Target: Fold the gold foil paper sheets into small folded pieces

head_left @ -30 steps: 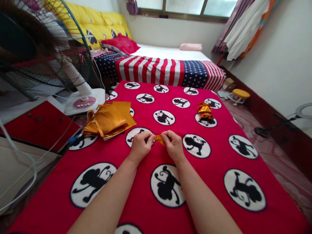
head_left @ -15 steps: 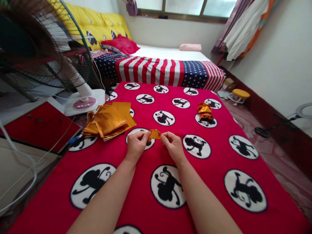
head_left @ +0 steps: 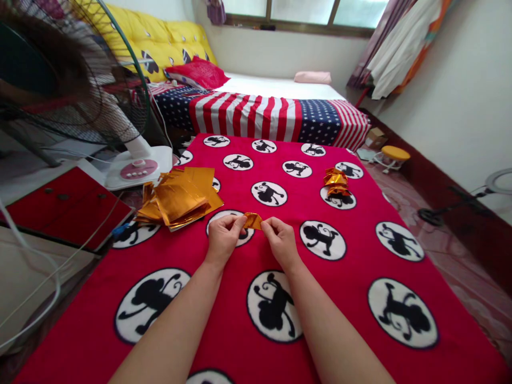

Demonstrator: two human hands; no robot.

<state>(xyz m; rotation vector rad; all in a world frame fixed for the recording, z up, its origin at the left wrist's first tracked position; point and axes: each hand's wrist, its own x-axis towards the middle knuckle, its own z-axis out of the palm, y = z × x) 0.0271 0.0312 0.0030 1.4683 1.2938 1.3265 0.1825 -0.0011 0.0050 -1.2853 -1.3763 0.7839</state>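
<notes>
Both my hands meet over a red blanket (head_left: 360,277) printed with black monkeys in white circles. My left hand (head_left: 224,237) and my right hand (head_left: 281,241) each pinch an end of a small folded piece of gold foil paper (head_left: 252,220), held just above the blanket. A loose stack of gold foil sheets (head_left: 180,198) lies to the left of my left hand. Further off to the right sits a small pile of folded gold pieces (head_left: 336,182).
A standing fan (head_left: 72,80) with a white base (head_left: 136,166) is at the left edge, beside a red cabinet top (head_left: 60,205) and white cables. A bed with a stars-and-stripes cover (head_left: 272,114) lies beyond the blanket. A yellow stool (head_left: 395,154) stands on the floor at right.
The folded gold piece has turned between my fingers and now shows more of its flat face; both hands have shifted slightly up and left.
</notes>
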